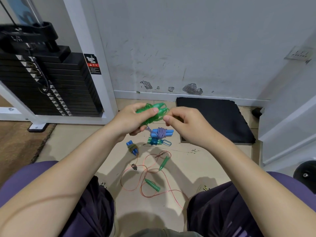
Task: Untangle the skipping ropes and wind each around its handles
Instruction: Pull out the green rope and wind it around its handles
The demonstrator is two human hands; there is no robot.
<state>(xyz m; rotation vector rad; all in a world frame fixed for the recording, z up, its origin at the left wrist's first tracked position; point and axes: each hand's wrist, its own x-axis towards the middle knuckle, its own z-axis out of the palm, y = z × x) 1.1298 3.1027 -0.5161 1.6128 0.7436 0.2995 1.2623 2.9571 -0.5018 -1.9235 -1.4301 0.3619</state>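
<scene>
**Green rope nearly wound, one loose rope left on the floor**

Nearest the person, on the floor (71, 144) between the knees, lies the pink rope (145, 175), unwound, its thin cord looping over itself with two green handles (152, 185) apart from each other. It looks light, springy and slick (the sort of cord that jumps back out of a coil), so I would judge it best taken by both handles together, the cord then wrapped tight around them.

Farther out, toward 12 o'clock, three bundles are already wound: a blue-handled one (132, 148) at 11 o'clock from the pink loops, a green-handled one with blue cord (156, 141), and a blue-handled one with braided purple-white cord (161, 132) just beyond it.

Above these, the left hand (131, 119) grips the green rope bundle (153, 112), fingers curled round handles and coils. The right hand (184, 122) is just beside it at 3 o'clock, fingers bent, pinching something at the bundle's edge; probably the cord's free end, though that is too small to tell.

Hidden: the bundle's underside, and how its end is secured. A black mat (213, 117) lies against the wall at 1 o'clock.
</scene>
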